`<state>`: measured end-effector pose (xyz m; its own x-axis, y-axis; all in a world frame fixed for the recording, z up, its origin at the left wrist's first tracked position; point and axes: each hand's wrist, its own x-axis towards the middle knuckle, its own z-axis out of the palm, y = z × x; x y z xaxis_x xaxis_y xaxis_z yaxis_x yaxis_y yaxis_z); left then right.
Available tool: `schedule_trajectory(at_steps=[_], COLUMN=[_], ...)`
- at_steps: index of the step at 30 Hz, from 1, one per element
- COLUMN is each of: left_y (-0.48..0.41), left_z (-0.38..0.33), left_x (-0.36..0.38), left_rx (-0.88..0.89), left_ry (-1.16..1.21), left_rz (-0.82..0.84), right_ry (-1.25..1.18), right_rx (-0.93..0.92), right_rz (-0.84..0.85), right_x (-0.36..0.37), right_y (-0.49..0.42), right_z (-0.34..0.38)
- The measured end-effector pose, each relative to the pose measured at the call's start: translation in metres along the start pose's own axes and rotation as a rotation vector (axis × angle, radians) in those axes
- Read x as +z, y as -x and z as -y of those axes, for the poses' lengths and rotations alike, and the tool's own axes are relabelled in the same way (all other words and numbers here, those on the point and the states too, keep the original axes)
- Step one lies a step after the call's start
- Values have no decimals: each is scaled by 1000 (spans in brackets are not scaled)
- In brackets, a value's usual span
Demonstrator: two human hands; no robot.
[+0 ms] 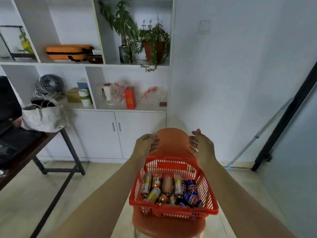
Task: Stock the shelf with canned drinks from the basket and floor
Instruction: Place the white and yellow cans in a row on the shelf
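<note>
A red plastic basket [173, 212] sits on the seat of an orange chair [173, 143] in front of me. Several canned drinks [167, 184] lie inside it, yellow and orange ones on the left, blue cans [191, 186] on the right. My left hand [147, 143] is at the left edge of the chair back and my right hand [201, 143] at its right edge. Both have relaxed fingers touching the backrest and hold no can. The white shelf [137, 108] stands behind the chair.
The lower right shelf compartment holds an orange box [130, 97], a kettle and plastic bags. Potted plants [149, 40] fill the one above. A dark table [25, 148] with a grey bag [44, 117] stands on the left. A glass door [291, 152] is on the right.
</note>
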<state>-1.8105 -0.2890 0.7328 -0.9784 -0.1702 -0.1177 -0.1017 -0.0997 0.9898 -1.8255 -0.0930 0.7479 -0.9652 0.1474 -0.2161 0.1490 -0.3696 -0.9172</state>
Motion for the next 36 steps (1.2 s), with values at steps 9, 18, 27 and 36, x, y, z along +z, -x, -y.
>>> schedule_trajectory(at_steps=[9,18,27,36], left_y=[-90,-164,-194,-205], left_z=[80,158,229,306], left_x=[-14,-49,-42,-17], left_rx=[-217,-485,-651,-833], left_ry=[-64,-114,-153,-86], left_rz=[46,59,102,-19], right_ry=[131,227,435,651], right_rx=[168,387,582,728], right_rz=[-53,-114,-144,-62], right_x=[-7,-7,-63,-101], right_y=[-82,-149,-205,-263], right_z=[-87,-170,-250,-318])
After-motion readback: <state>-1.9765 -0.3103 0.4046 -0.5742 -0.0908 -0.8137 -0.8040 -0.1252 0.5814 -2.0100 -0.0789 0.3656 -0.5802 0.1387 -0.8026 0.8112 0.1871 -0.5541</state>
